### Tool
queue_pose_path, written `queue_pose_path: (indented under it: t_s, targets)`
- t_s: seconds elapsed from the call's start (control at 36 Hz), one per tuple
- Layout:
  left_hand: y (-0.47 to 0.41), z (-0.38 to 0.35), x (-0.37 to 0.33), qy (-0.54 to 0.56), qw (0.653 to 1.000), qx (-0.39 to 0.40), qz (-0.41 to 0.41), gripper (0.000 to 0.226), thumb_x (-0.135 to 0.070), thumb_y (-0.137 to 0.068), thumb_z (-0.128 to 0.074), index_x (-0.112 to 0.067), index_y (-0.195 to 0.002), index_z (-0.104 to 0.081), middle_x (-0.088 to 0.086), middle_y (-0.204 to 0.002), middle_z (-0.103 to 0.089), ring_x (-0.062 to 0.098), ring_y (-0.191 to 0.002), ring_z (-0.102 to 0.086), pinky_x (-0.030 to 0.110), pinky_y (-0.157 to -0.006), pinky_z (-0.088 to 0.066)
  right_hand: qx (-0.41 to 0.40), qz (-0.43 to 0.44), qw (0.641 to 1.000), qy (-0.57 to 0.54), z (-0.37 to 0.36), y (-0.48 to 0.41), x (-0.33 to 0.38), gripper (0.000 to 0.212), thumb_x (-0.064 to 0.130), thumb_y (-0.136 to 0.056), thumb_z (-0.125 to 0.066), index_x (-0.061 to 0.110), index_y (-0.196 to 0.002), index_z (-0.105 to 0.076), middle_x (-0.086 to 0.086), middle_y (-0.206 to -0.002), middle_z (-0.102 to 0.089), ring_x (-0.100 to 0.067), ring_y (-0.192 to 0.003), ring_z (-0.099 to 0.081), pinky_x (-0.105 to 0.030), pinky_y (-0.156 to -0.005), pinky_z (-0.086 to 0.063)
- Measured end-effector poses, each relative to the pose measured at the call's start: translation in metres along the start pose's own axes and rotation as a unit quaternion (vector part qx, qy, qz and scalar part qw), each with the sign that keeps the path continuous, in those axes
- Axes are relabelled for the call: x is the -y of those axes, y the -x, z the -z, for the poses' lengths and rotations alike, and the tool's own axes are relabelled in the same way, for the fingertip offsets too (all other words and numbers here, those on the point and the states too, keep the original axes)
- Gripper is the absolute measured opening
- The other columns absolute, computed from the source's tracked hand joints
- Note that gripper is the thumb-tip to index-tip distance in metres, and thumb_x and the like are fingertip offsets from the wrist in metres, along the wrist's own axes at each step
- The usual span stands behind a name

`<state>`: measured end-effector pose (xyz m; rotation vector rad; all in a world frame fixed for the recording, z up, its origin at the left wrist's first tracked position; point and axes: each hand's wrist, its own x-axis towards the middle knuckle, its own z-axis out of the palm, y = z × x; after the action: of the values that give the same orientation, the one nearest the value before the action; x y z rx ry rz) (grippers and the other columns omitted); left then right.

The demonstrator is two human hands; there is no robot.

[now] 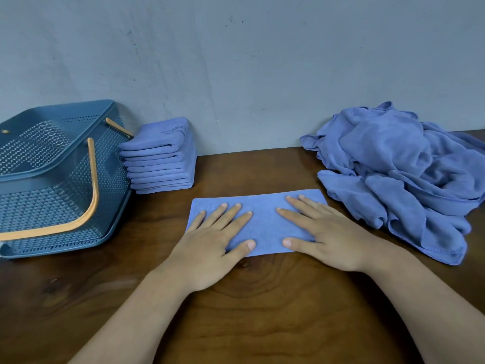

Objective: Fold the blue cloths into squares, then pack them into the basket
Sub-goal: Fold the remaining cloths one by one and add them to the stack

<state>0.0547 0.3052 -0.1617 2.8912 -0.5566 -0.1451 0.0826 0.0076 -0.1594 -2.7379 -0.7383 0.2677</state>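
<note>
Currently the folding step is in hand, by my judgement; packing has not begun, since the basket (110, 185) at the far left of the table (262, 306) shows no cloth inside it, as far as I can see. One blue cloth (263, 219) lies flat on the table directly in front of me as a long rectangle, its long edges running left to right; I judge it to need one more fold to become a square.

My left hand (210, 248) rests palm down on the left half of the cloth, fingers straight and spread; it grips nothing. My right hand (330, 240) lies palm down on the right half, fingers straight and spread, pointing away and slightly leftward; it also grips nothing. Both hands press the cloth flat; the two thumbs lie near the front edge, apart, with bare cloth between them.

Next move, as I judge it: pinch one short end at its corners; lift it; carry it across to the opposite short end; align the edges; press flat. The other hand should pin its half, or the cloth may slide on the smooth wood.

The finished square would then join the stack of folded cloths (160, 158), which stands against the wall (236, 61) just beside the basket. A heap of unfolded cloths (404, 174) lies at the right, just beside the cloth in hand; much folding remains.
</note>
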Motion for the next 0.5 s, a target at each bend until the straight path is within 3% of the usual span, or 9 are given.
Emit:
queue_pose_path:
  t_s: [0.14,0.25,0.36,0.5]
  targets:
    - [0.002,-0.004,-0.005,0.004,0.999,-0.033,-0.006,0.071,-0.08,-0.101,-0.016,-0.052,-0.165,-0.005,-0.03,-0.172,0.007,-0.006,-0.156,0.019,0.042,-0.132,0.005,0.014,0.004,1.0,0.017,0.001,0.003,0.003,0.069,0.085,-0.095,-0.026,0.068,-0.156,-0.001,0.036,-0.165,0.023,0.013,-0.148,0.03,-0.024,-0.124,0.012]
    - [0.008,-0.003,-0.014,-0.005,0.993,-0.11,-0.049,0.07,-0.082,-0.099,-0.028,-0.047,-0.159,-0.035,-0.029,-0.166,-0.028,-0.006,-0.156,-0.012,0.039,-0.131,-0.013,0.026,0.02,0.999,0.024,0.001,0.004,0.008,0.066,0.083,-0.097,-0.025,0.068,-0.156,0.0,0.035,-0.165,0.025,0.013,-0.147,0.033,-0.028,-0.127,0.012]
    - [0.007,-0.004,-0.021,0.012,0.98,-0.142,-0.141,0.046,-0.069,-0.099,-0.052,-0.041,-0.133,-0.062,-0.026,-0.137,-0.053,-0.002,-0.134,-0.045,0.032,-0.116,-0.036,0.02,0.02,0.999,0.027,0.002,0.005,0.008,0.071,0.085,-0.095,-0.027,0.067,-0.157,0.002,0.034,-0.165,0.026,0.011,-0.147,0.034,-0.03,-0.128,0.012]
    - [0.0,-0.012,-0.02,0.017,0.976,-0.156,-0.149,0.033,-0.06,-0.101,-0.053,-0.036,-0.116,-0.07,-0.021,-0.118,-0.059,0.005,-0.111,-0.056,0.035,-0.097,-0.05,-0.027,0.036,0.998,0.05,-0.003,0.007,0.009,0.077,0.09,-0.093,-0.03,0.062,-0.16,-0.004,0.03,-0.17,0.017,0.008,-0.152,0.026,-0.033,-0.13,0.01]
